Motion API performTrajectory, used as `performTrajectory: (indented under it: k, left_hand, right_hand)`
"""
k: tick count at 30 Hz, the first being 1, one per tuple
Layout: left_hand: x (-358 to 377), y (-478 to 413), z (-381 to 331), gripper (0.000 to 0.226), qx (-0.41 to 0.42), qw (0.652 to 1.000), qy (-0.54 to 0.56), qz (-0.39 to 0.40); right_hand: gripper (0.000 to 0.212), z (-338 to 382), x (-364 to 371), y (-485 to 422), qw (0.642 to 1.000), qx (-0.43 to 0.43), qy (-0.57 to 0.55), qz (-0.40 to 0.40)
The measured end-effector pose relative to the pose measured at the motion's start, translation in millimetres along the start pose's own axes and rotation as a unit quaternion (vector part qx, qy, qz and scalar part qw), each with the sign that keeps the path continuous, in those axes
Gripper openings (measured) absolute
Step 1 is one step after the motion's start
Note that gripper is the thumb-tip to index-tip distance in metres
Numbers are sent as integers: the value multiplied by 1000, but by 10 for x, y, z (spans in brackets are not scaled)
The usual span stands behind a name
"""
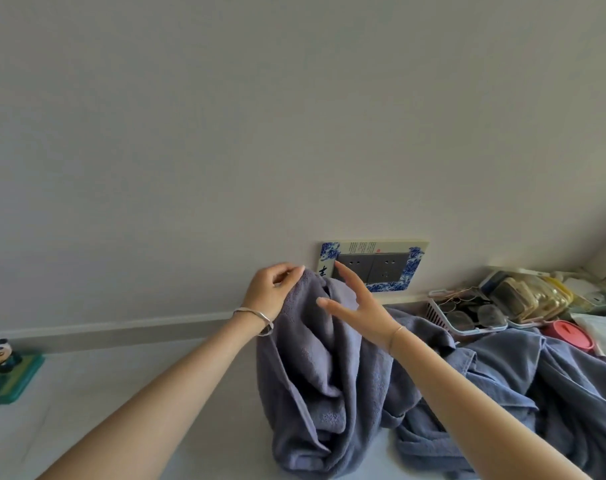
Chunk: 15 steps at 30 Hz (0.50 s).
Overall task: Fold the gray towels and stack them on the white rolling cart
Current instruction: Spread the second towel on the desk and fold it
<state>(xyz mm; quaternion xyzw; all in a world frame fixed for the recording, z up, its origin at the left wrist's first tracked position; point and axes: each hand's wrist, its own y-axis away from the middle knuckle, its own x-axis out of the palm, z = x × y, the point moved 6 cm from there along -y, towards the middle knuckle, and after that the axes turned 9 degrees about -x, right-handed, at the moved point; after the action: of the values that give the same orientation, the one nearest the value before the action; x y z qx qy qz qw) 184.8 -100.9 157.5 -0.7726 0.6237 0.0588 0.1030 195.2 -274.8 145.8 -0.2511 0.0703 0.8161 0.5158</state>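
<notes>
My left hand [272, 291] pinches the top edge of a gray towel [325, 386] and holds it up in front of the wall, so the cloth hangs in long folds down to the white surface. My right hand [358, 303] hovers just right of that pinch with fingers spread and straight, in front of the hanging towel, holding nothing. More gray towels [523, 393] lie crumpled in a heap on the surface to the right. The white rolling cart is not in view.
A wall socket plate with a blue patterned frame [372, 266] sits behind my hands. A pink basket of eyeglasses [467, 315], plastic boxes [526, 292] and a red lid [568, 336] crowd the right back. A panda figurine on a green base [3, 368] stands at far left.
</notes>
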Motion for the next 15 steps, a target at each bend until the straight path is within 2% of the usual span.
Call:
performTrajectory:
  k: [4, 8, 11, 15]
  left_hand:
    - [-329, 228, -646, 13, 70, 983, -126, 114]
    - [-806, 516, -1229, 10, 100, 975, -149, 128]
    - [-1226, 717, -1626, 17, 127, 978, -145, 84]
    - [-1782, 1043, -2197, 13, 171, 974, -145, 32]
  right_hand:
    - [58, 576, 88, -29, 990, -10, 0, 142]
    - [45, 1141, 170, 100, 978, -4, 5, 208]
    - [31, 1585, 48, 171, 975, -46, 79, 200]
    - [42, 2442, -281, 270, 981, -123, 109, 103]
